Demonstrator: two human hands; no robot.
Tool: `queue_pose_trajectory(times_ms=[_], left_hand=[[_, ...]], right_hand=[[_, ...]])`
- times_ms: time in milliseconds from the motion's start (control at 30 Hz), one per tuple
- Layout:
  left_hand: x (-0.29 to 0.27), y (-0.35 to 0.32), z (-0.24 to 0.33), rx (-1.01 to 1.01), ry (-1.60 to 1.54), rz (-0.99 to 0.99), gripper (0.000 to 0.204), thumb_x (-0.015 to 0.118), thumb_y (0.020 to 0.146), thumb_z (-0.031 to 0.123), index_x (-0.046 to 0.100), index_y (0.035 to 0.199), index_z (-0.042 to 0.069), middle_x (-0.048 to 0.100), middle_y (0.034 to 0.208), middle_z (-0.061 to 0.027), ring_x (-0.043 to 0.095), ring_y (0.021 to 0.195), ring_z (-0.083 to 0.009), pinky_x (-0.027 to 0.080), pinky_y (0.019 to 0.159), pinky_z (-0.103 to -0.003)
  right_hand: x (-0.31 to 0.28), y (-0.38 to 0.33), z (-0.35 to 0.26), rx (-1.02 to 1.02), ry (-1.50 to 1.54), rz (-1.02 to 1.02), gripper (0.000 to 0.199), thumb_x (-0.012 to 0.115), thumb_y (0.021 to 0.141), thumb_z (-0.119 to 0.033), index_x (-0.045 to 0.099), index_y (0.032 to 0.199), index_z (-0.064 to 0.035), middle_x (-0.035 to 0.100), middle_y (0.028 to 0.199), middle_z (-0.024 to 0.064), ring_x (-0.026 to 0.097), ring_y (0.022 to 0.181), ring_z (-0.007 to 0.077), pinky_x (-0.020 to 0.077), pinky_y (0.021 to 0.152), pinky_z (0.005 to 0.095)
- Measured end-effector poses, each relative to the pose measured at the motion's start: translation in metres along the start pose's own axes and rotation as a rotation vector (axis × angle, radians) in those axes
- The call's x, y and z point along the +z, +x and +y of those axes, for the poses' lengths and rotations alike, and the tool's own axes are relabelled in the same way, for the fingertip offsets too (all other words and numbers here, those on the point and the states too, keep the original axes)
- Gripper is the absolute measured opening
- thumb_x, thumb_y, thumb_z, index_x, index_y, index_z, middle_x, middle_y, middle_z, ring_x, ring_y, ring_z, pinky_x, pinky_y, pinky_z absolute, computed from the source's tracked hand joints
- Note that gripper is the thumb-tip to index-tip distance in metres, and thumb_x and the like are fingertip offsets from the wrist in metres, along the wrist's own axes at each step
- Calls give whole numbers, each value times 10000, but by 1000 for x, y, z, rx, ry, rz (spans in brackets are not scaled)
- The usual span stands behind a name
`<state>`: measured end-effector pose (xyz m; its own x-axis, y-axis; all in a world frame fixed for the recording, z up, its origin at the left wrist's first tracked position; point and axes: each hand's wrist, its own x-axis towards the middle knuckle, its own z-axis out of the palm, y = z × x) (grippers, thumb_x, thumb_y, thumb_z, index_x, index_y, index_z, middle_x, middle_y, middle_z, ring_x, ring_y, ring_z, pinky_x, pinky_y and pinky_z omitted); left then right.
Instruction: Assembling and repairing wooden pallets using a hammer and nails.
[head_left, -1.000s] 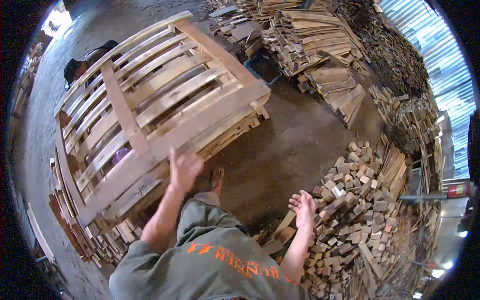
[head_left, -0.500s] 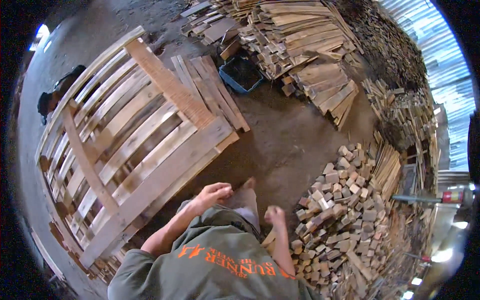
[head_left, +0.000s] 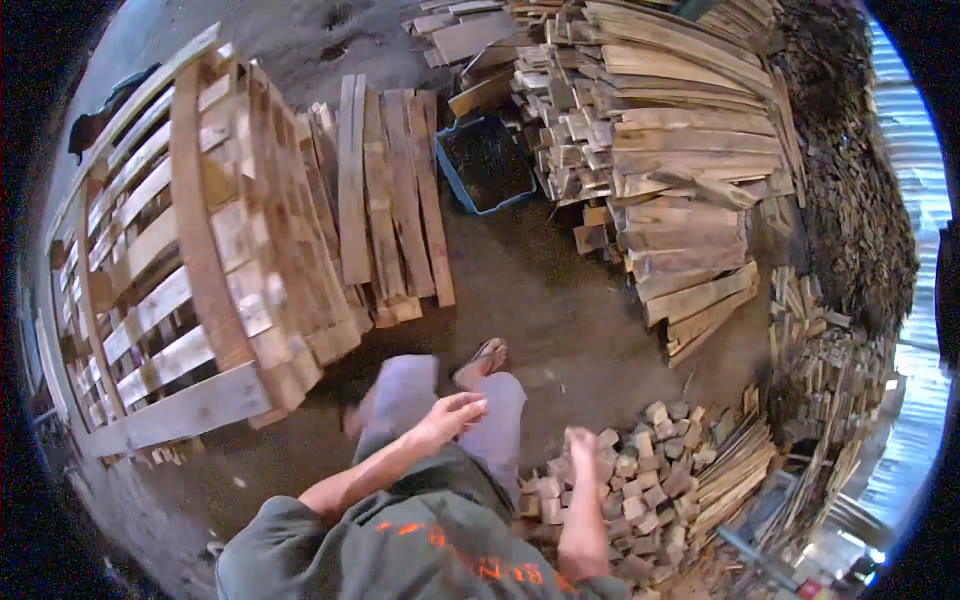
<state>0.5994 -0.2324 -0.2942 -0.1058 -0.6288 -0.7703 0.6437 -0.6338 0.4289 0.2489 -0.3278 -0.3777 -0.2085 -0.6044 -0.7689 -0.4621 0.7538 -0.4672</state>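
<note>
far left, a stack of wooden pallets (head_left: 203,240) stands tilted in the view, its slats facing up; a dark shape (head_left: 112,108) shows behind its upper edge, too unclear to name. just right of the stack, several loose planks (head_left: 385,190) lie side by side. below them, the left hand (head_left: 450,418) is over the person's pale trousers (head_left: 503,420), fingers loosely bent and not closed; nothing is seen in it. ahead of the knees is a sandalled foot (head_left: 483,365) on the brown ground (head_left: 560,330); further off, beyond it, sits a blue-rimmed crate (head_left: 503,204). the right hand (head_left: 582,445) is blurred, fingers curled; cannot tell whether it is fully closed or holds anything. in the view it overlaps the left side of a pile of wood blocks (head_left: 650,480); contact not clear. above the blocks, a large stack of boards (head_left: 690,150); beside them, thin slats (head_left: 735,475). far right, corrugated metal sheeting (head_left: 915,330).
</note>
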Motion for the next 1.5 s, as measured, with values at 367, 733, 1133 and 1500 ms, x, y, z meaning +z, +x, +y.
queue_pose_trajectory(times_ms=[367,733,1133,1500], left_hand=[[71,276,135,167,-612,229,346,619,898,290,539,1145,62,623,938,-47,598,781,-111,502,682,-248],[-49,512,216,26,-844,519,303,596,906,278,539,1138,92,621,967,-41,601,842,-134,508,706,-262],[-67,546,266,-9,-1117,485,322,563,926,262,508,1183,75,607,973,-53,595,885,-152,508,765,-302],[-65,553,272,-33,-1001,532,329,573,920,257,506,1180,68,600,983,-49,594,894,-144,516,756,-285]], right_hand=[[154,282,-344,-663,-673,-240,421,706,807,-242,607,1131,7,663,836,95,613,732,149,497,595,268],[474,557,-449,-830,-831,-107,617,706,744,-286,505,1210,65,543,1206,252,524,1121,369,415,964,397],[579,579,-435,-778,-849,-107,601,704,718,-244,498,1197,54,555,1146,277,500,1095,437,390,959,473],[544,636,-422,-862,-784,-228,359,668,734,-230,631,962,45,634,911,249,607,870,391,480,783,414]])
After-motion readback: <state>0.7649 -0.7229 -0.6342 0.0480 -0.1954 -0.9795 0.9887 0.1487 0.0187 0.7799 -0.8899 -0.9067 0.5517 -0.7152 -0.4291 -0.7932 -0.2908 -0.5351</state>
